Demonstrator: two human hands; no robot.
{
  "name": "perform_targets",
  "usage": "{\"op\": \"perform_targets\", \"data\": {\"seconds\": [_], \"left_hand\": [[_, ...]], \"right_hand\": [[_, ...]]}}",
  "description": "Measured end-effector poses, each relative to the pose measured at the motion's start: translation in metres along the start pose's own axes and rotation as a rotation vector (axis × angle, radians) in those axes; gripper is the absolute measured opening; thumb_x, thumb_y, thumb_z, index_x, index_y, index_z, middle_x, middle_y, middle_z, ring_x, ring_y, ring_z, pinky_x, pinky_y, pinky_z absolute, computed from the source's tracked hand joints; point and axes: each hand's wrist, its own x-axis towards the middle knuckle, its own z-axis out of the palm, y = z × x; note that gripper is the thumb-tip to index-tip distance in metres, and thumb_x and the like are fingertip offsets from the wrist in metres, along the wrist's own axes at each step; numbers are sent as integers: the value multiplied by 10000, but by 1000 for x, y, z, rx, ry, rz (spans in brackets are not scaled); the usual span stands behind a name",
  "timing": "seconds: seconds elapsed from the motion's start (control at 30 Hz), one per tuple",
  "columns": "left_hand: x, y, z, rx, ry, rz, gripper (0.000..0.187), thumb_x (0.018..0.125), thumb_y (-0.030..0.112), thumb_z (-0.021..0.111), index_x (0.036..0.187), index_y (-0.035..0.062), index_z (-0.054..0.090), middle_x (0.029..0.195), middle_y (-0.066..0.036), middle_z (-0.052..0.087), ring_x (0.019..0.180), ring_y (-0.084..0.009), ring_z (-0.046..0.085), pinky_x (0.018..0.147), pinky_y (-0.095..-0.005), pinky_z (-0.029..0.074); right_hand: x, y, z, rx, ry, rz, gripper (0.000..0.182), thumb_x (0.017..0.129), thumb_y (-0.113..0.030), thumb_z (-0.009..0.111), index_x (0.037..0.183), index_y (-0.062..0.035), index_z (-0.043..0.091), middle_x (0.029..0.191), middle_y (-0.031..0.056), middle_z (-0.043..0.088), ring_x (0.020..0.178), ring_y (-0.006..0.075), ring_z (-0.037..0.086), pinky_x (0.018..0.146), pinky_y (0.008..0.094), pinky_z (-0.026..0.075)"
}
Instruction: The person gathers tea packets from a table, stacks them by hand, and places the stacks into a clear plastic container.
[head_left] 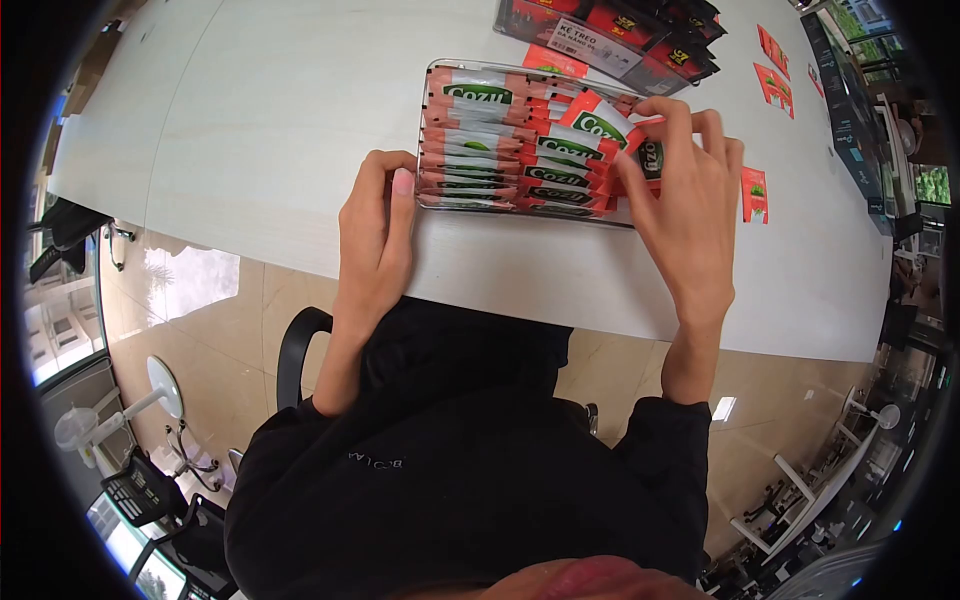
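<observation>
A clear plastic tray (470,209) stands on the white table, packed with rows of Cozy tea sachets (477,95), pale pink on the left and brighter red on the right. My left hand (378,215) grips the tray's left wall, thumb at the near corner. At the right end, my right hand (690,190) curls its fingers round a red tea sachet (652,158) turned sideways, thumb on its near side. Another red sachet (597,122) leans at an angle on top of the row, close to my right fingers. My right palm hides the tray's right end.
Behind the tray stands a rack (600,45) of dark red and black packets with a white label. One red sachet (556,62) lies between rack and tray. More lie at the right, including a sachet (755,195) beside my right hand. The table's near edge runs before my body.
</observation>
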Motion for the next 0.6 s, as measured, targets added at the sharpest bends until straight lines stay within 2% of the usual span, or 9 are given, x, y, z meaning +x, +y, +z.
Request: {"op": "perform_targets", "data": {"seconds": [0.07, 0.3, 0.37, 0.4, 0.47, 0.6], "left_hand": [[0, -1, 0, 0, 2, 1, 251, 1068, 184, 428, 1069, -27, 564, 820, -117, 576, 716, -186, 501, 694, -299, 426], [-1, 1, -1, -27, -13, -34, 247, 1062, 188, 445, 1079, -28, 563, 843, -137, 580, 727, -200, 513, 706, -308, 432], [-1, 2, -3, -19, -24, -44, 248, 1062, 187, 445, 1084, -30, 563, 851, -139, 586, 739, -202, 523, 719, -309, 438], [-1, 2, -3, -11, -32, -55, 249, 1062, 186, 445, 1088, -32, 563, 859, -142, 593, 751, -203, 533, 731, -310, 444], [-1, 2, -2, -23, -21, -39, 251, 1063, 183, 441, 1101, -35, 560, 879, -144, 602, 775, -206, 548, 752, -308, 449], [-2, 3, -2, -59, -8, -15, 265, 1066, 178, 422, 1149, -41, 546, 952, -150, 623, 861, -215, 583, 814, -307, 458]], "right_hand": [[0, 3, 0, 238, -84, -19, 405, 803, -127, 791, 1132, -54, 566, 951, 6, 705, 964, 232, 550, 837, 372, 368], [4, 13, 3, 611, -96, 35, 543, 721, -77, 837, 1179, -66, 546, 980, 14, 687, 938, 241, 550, 826, 377, 404], [8, 11, -3, 670, -251, 112, 498, 734, -87, 821, 1171, -72, 581, 961, 26, 670, 916, 259, 539, 829, 381, 409], [8, 12, -2, 669, -251, 113, 498, 734, -87, 821, 1171, -72, 581, 961, 26, 670, 916, 259, 539, 829, 381, 409], [8, 16, 0, 389, -204, -158, 428, 747, -111, 806, 1130, -56, 623, 974, 44, 656, 887, 266, 532, 806, 379, 412], [11, 17, 0, 269, -156, -153, 370, 756, -128, 792, 1089, -48, 651, 998, 52, 651, 879, 266, 535, 792, 376, 415]]}}
